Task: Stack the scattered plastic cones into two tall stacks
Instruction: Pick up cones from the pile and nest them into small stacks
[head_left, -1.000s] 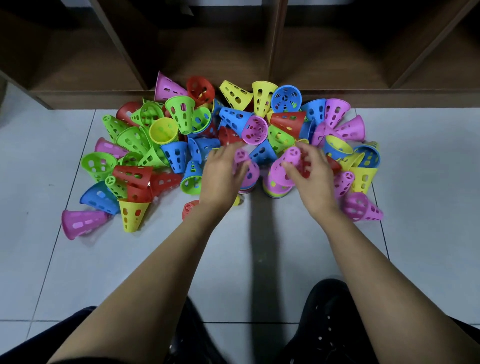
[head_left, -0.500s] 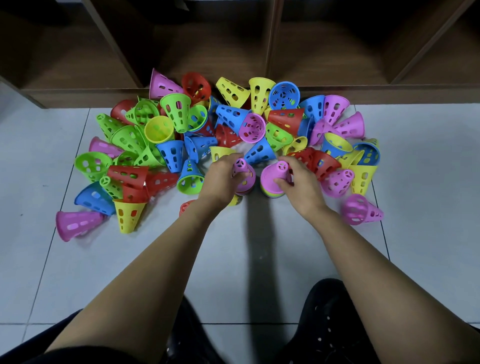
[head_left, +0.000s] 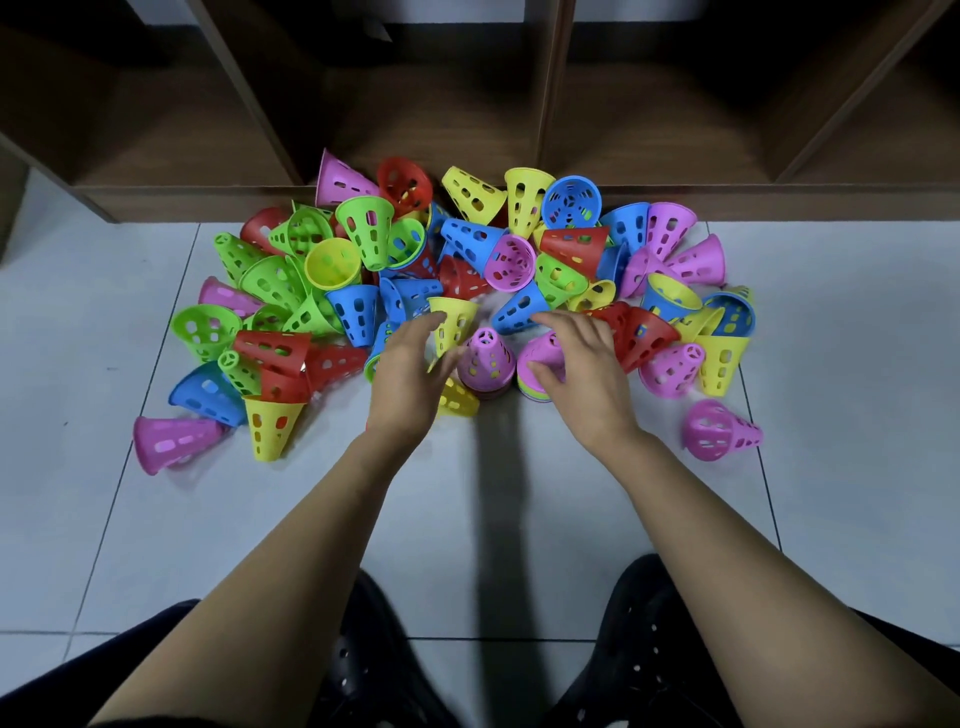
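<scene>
Head view: scattered cones (head_left: 270, 291) lie heaped on the tiled floor (head_left: 156, 519) against a wooden shelf (head_left: 182, 200). Left hand (head_left: 410, 379), fingers loose and empty, hovers beside the pink-topped left stack (head_left: 487, 364). Right hand (head_left: 584, 374), spread and holding nothing, partly covers the right stack (head_left: 540, 351).

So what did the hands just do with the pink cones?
Both hands pushed their pink cones down onto the two stacks, then let go. The left hand now opens beside a yellow cone; the right hand is open over the right stack. The left stack stands free. The scattered pile stayed put.
</scene>
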